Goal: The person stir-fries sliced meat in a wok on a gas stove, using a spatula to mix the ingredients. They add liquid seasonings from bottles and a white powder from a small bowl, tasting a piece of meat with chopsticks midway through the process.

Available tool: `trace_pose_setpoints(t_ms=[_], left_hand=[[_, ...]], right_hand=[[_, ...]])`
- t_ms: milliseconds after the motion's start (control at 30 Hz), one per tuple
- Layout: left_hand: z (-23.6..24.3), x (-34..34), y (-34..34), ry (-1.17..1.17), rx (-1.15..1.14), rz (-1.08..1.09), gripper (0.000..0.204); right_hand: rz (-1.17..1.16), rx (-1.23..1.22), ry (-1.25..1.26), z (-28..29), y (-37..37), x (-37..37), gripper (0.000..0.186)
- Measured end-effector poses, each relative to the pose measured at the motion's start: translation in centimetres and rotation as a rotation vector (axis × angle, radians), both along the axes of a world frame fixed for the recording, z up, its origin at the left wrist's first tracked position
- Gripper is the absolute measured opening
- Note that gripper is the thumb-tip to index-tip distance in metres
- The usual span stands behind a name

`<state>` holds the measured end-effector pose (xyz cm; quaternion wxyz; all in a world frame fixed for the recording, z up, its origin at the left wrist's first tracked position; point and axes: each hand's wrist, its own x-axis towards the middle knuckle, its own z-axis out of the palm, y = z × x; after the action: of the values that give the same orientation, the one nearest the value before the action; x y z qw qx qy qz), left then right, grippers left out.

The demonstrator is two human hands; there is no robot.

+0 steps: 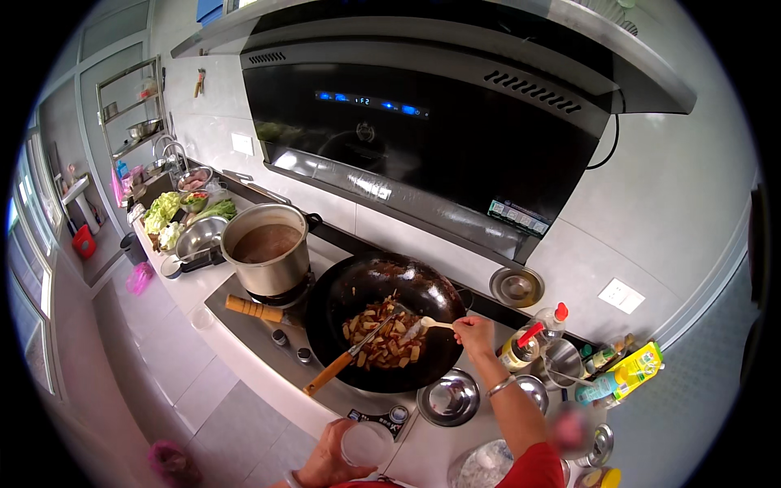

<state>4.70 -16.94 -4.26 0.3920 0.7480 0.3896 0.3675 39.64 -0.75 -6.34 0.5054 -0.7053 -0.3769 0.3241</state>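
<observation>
My right hand (473, 337) grips a small pale spoon (436, 324) over the black wok (342, 289), with a whitish substance at the spoon's end. Chopped browned food (382, 350) lies in the wok, and a spatula (325, 374) with a wooden handle rests across it. My left hand (329, 447) holds a translucent round container (366, 443) low in front of the counter, just below the stove's edge. An empty-looking steel bowl (446, 389) sits beside the wok.
A tall pot (252, 276) of brown liquid stands left of the wok, with vegetables (163, 211) and bowls beyond. Several bottles (521, 350) and containers crowd the right counter. A range hood (407, 146) overhangs the stove; a lid (515, 286) leans at the wall.
</observation>
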Motion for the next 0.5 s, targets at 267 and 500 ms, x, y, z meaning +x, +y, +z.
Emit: trace_pose_setpoints(t_ms=[267,500], left_hand=[[-2.1,0.1,-0.8,-0.037,-0.059,-0.175,0.096],[-2.8,1.5,-1.5,-0.085,-0.177,-0.306,0.087]], right_hand=[[-0.005,0.106,-0.285,-0.2,0.1,-2.8,0.014],[0.092,0.395,-0.91,0.0,-1.3,-4.1,0.006]])
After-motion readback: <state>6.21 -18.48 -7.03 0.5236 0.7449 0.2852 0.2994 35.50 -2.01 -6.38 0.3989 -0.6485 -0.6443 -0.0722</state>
